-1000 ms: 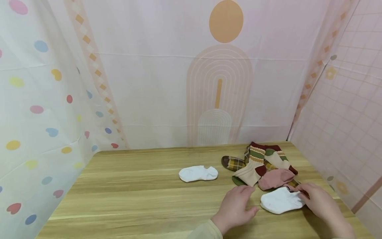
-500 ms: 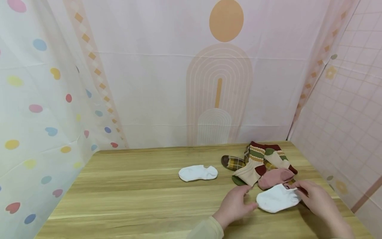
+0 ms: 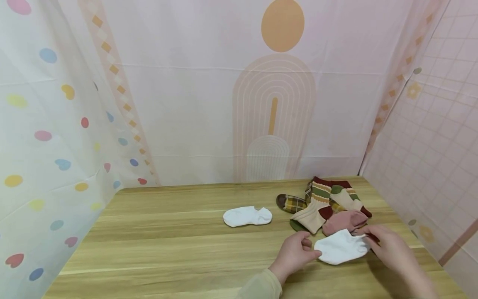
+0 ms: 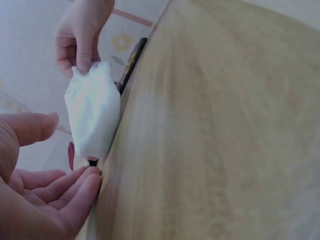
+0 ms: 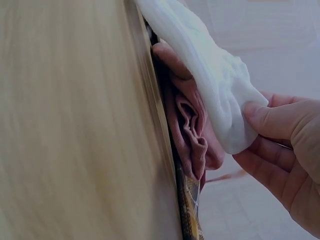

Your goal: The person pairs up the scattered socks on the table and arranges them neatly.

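Observation:
A white low-cut sock (image 3: pixel 340 247) hangs just over the table, its heel end pinched between the thumb and fingers of my right hand (image 3: pixel 390 248). In the right wrist view the same sock (image 5: pixel 220 85) slopes away from that pinch, in front of the pink sock. My left hand (image 3: pixel 296 254) is at the sock's toe end, thumb and fingers parted. In the left wrist view the left hand (image 4: pixel 55 195) has its fingers spread below the toe, with nothing held between them. A second white sock (image 3: pixel 247 216) lies flat on the table, farther left.
Behind my right hand lies a pile: a pink sock (image 3: pixel 344 222), a cream sock with green stripes and maroon heel (image 3: pixel 313 214), another cream one (image 3: pixel 349 199), and a plaid sock (image 3: pixel 295 204). The wooden table (image 3: pixel 157 241) meets patterned cloth walls at its back and sides.
The white sock in my right hand has moved left and slightly up, away from the right edge of the pile. My left hand's thumb has come up to its toe end.

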Action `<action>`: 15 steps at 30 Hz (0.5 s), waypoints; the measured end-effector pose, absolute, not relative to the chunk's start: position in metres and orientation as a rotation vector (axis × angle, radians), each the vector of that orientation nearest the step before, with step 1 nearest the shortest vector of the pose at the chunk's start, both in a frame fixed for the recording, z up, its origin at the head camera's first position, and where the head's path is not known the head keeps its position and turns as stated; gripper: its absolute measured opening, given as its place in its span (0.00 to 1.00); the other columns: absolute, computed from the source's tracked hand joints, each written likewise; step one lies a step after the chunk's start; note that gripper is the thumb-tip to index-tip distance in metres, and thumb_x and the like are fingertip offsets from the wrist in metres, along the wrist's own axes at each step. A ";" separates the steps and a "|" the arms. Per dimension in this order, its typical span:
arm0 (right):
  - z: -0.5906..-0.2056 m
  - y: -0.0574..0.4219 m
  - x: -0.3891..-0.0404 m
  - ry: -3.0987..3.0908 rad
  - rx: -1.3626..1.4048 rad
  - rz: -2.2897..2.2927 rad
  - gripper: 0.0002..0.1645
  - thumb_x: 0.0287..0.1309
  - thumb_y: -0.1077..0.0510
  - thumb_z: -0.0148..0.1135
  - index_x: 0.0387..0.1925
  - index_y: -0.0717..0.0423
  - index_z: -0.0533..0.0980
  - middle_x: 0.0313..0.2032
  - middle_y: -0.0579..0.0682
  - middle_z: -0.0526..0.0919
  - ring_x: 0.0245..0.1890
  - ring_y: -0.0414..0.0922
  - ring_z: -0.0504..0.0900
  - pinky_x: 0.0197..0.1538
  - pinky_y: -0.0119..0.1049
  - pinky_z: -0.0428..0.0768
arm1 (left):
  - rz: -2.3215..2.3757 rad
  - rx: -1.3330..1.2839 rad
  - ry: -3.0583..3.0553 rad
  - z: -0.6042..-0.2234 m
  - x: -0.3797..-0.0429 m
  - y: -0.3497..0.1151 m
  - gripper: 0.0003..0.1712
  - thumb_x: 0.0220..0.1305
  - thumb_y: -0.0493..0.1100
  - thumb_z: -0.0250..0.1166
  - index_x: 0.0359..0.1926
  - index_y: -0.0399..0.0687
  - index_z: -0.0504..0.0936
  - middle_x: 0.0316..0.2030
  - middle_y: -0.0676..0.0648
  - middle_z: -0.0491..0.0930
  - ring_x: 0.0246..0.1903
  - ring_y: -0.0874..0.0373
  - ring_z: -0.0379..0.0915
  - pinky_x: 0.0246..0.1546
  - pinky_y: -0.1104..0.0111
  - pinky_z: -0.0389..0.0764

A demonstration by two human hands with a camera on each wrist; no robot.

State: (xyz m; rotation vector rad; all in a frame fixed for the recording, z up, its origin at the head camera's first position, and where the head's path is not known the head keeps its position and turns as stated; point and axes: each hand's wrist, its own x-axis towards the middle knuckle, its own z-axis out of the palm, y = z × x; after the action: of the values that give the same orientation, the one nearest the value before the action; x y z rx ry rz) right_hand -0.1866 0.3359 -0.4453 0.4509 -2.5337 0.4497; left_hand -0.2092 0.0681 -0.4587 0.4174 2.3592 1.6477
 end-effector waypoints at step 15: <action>-0.438 0.322 -0.187 -2.466 0.507 0.547 0.20 0.42 0.74 0.74 0.33 0.49 0.81 0.34 0.44 0.84 0.36 0.40 0.80 0.35 0.35 0.80 | 1.699 0.499 2.408 -0.466 -0.210 0.066 0.18 0.53 0.33 0.74 0.46 0.35 0.82 0.29 0.52 0.83 0.30 0.67 0.76 0.32 0.73 0.77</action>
State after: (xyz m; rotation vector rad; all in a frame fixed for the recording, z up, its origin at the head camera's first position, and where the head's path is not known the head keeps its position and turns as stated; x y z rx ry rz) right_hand -0.1874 0.3223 -0.4379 0.5072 -2.4663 0.5474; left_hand -0.2098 0.0660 -0.4657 0.4994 2.4082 1.6992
